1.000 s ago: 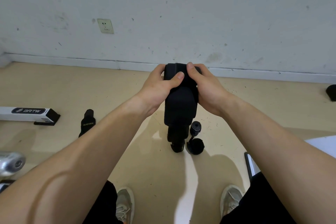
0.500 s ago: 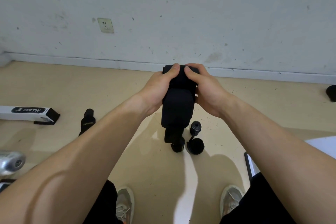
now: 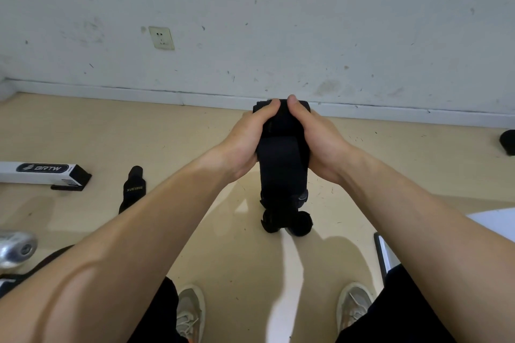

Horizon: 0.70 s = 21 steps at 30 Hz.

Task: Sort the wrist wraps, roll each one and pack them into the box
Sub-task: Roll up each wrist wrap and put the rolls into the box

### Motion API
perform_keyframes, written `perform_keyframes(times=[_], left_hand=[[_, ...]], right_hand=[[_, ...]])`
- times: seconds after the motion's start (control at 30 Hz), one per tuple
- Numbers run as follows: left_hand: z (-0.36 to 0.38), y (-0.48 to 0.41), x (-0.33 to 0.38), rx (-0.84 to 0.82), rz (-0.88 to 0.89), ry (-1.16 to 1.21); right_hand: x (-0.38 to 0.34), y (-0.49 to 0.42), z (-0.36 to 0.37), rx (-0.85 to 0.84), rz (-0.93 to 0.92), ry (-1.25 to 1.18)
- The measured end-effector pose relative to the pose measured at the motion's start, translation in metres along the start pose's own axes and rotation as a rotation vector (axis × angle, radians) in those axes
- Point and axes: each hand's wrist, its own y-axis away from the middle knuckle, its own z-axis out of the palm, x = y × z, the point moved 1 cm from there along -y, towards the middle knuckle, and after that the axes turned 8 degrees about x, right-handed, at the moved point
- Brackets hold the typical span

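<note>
I hold a black wrist wrap [image 3: 282, 167] in the air in front of me, its rolled top between both hands and its loose tail hanging down. My left hand [image 3: 245, 138] grips the roll from the left, thumb on top. My right hand [image 3: 320, 139] grips it from the right, thumb beside the other. On the floor below lie rolled black wraps [image 3: 299, 224], partly hidden by the hanging tail. Another black wrap [image 3: 132, 188] printed XUEYING lies flat on the floor at the left. A white box edge [image 3: 381, 253] shows at the right.
A white BRTW bar [image 3: 41, 172] lies on the floor at far left, with a silver metal object [image 3: 16, 249] nearer me. A dark object [image 3: 507, 142] sits at the far right by the wall. My two shoes [image 3: 191, 312] stand on the beige floor.
Both thumbs have slid up over the top of the roll and the hanging tail has become shorter. The hands stay in about the same place.
</note>
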Motion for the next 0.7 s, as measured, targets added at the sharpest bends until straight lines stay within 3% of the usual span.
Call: perform_keyframes(times=[0.17, 0.33, 0.47, 0.7], left_hand=[[-0.0035, 0.0015, 0.0, 0.0, -0.01, -0.138], [-0.0039, 0.0025, 0.0031, 0.065, 0.083, -0.057], [-0.0072, -0.0002, 0.0039, 0.088, 0.125, -0.07], [-0.0068, 0.0, 0.0018, 0.073, 0.086, -0.047]], right_hand=[[0.0017, 0.0001, 0.0023, 0.012, -0.028, -0.046], [0.0009, -0.0005, 0.002, -0.032, -0.008, -0.083], [-0.0024, 0.0022, 0.0023, 0.0, 0.018, 0.052], [-0.0043, 0.002, 0.0034, 0.002, -0.045, 0.019]])
